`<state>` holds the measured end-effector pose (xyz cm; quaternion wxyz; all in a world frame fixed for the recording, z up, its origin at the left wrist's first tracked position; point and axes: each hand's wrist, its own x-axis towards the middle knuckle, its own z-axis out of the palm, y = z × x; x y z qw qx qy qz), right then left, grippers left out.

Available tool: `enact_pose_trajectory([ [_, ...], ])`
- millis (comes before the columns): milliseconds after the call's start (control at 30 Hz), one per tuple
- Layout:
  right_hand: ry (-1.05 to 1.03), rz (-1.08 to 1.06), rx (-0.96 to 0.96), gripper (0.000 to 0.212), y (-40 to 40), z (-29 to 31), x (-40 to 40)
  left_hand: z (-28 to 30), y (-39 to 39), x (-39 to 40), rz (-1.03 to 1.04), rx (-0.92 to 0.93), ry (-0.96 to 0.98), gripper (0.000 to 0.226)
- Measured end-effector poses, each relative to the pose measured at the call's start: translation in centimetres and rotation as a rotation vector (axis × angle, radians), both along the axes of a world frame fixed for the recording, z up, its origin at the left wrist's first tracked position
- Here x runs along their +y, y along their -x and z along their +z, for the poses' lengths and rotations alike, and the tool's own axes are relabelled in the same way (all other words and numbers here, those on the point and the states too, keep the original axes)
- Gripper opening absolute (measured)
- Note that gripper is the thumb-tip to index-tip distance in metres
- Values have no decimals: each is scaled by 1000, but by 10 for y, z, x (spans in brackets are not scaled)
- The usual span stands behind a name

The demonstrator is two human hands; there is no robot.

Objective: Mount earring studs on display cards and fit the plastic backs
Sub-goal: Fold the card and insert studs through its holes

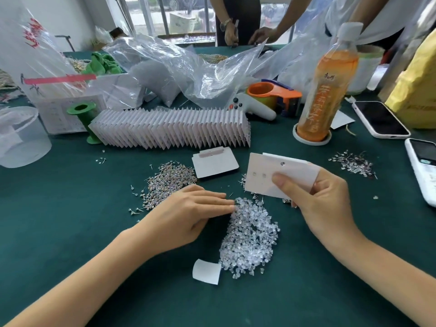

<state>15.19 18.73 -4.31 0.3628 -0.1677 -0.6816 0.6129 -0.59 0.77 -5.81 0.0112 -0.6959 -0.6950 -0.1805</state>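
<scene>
At 6 o'clock, left hand [188, 213] rests fingers straight on backs [250, 234], holding nothing. At 3 o'clock, right hand [320, 199] pinches card [266, 178].

I see the pile of plastic backs [250, 234] between my hands, the stud heap [168, 182] left of it, the row of cards [169, 128] behind both.

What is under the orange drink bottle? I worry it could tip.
The bottle stands upright in a shallow white dish on the green table. The bottle covers the inside of the dish, so anything there cannot be seen.
</scene>
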Motion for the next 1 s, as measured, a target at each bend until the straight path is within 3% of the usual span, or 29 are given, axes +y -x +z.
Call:
enact_pose_trajectory([
  [67, -5, -20, 27, 14, 0, -1, -2, 2, 2, -4, 42, -6, -64, 36],
  [300, -6, 34, 11, 16, 0, -13, -14, 2, 3, -4, 191, -18, -112, 29],
  [500, -40, 91, -22, 14, -1, -20, -17, 5, 4, -9, 157, -181, -57, 6],
  [733, -41, 136, -9, 15, 0, -21, -17, 4, 4, -8, 135, -190, -22, 7],
  [833, -55, 135, -2, 15, -1, -22, -18, 3, 3, -6, 168, -278, -58, 10],
  [900, -154, 120, -2, 14, -1, -24, -17, 3, 2, -5, 227, -408, -118, 13],
  [1000, -577, 97, 65, 9, -3, -26, -13, 6, 3, -2, 291, -725, -173, 11],
])
